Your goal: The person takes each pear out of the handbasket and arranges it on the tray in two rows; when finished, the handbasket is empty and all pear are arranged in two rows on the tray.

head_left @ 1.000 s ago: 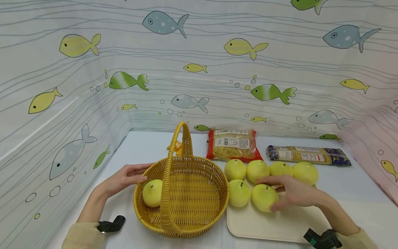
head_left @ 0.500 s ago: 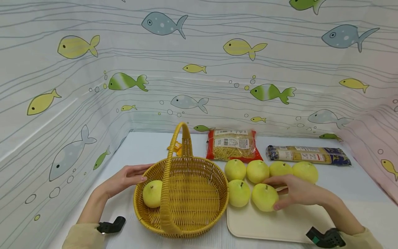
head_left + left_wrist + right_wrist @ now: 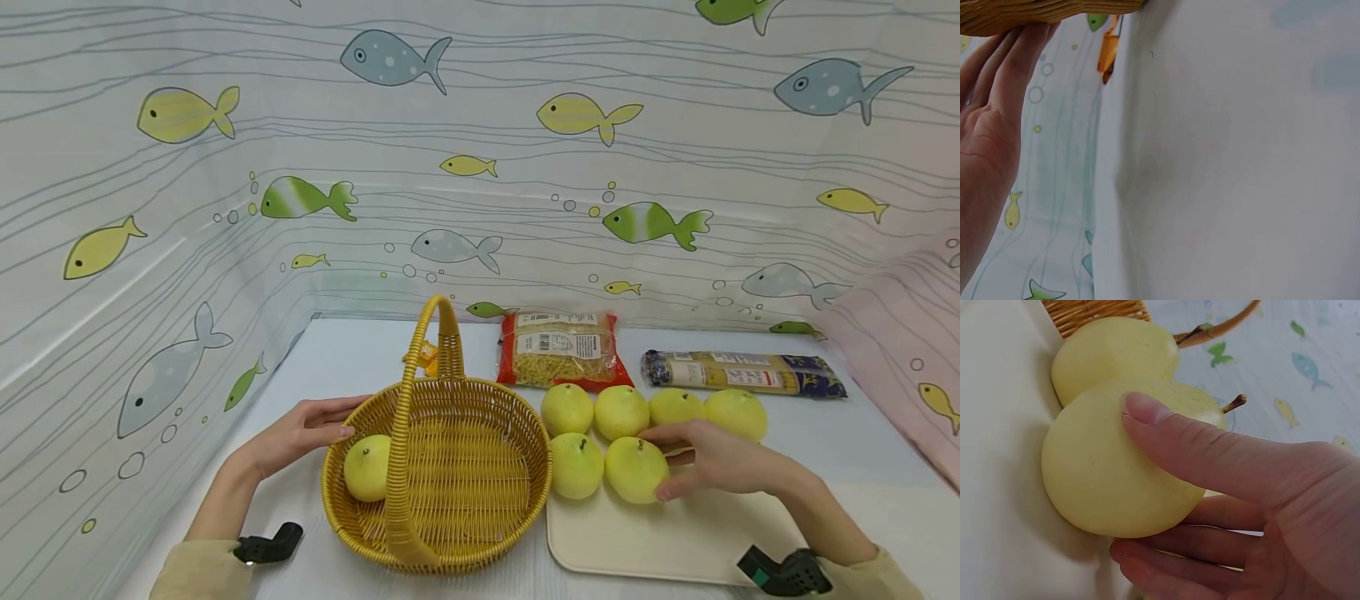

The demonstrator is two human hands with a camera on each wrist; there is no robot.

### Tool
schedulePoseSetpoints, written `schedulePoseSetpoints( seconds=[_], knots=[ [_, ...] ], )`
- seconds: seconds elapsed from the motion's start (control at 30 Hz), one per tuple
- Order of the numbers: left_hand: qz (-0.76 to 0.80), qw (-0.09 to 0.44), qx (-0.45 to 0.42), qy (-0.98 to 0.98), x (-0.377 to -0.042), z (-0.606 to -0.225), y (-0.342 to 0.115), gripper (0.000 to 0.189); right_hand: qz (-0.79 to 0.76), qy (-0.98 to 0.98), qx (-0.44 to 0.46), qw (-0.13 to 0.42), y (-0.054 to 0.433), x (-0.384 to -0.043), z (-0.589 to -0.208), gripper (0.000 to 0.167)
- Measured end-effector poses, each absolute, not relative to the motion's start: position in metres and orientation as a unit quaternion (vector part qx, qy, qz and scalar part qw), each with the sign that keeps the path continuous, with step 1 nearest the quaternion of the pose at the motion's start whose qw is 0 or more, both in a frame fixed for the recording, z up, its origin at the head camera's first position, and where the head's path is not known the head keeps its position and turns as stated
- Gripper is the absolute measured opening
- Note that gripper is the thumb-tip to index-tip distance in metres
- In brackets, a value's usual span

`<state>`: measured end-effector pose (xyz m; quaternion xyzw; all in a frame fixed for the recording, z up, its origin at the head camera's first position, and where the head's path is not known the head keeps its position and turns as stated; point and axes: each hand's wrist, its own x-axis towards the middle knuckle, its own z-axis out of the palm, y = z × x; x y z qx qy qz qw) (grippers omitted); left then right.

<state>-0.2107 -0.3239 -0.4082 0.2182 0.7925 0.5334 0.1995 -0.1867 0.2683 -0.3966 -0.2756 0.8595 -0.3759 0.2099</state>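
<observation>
My right hand holds a pale yellow pear at the front of the group on the cream tray. In the right wrist view the thumb lies over the pear's side, with the other fingers curled behind and under it. A second pear sits close on its left, beside the basket. My left hand rests at the left rim of the yellow wicker basket, fingers straight along the outside. Inside the basket, behind its handle, lies one pear.
Several more pears line the tray's back edge. Behind them lie a red-edged bag of pasta and a long pack of spaghetti. A small orange packet sits behind the basket. Fish-printed cloth walls surround the table.
The right hand has shifted a little to the right, its thumb now at the edge of the pear. That pear has moved slightly back and left. Left hand and basket stay put.
</observation>
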Motion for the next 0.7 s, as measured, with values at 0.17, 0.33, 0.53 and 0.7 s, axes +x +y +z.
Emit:
schedulePoseSetpoints(
  seconds=[0.17,0.33,0.53,0.7],
  knots=[
    [0.534,0.198,0.226,0.79,-0.2128,-0.4092,-0.3239,0.052,-0.379,0.86,-0.273,0.205,0.2686,-0.1876,-0.3998,0.068],
    [0.534,0.199,0.227,0.79,-0.2135,-0.4095,-0.3247,0.052,-0.384,0.859,-0.269,0.208,0.2689,-0.1889,-0.4031,0.067],
    [0.533,0.198,0.227,0.79,-0.2136,-0.4103,-0.3253,0.051,-0.386,0.856,-0.265,0.218,0.2691,-0.1896,-0.4029,0.068],
    [0.533,0.199,0.221,0.792,-0.2131,-0.4116,-0.3256,0.052,-0.388,0.855,-0.263,0.221,0.2691,-0.1896,-0.402,0.069]
  ],
)
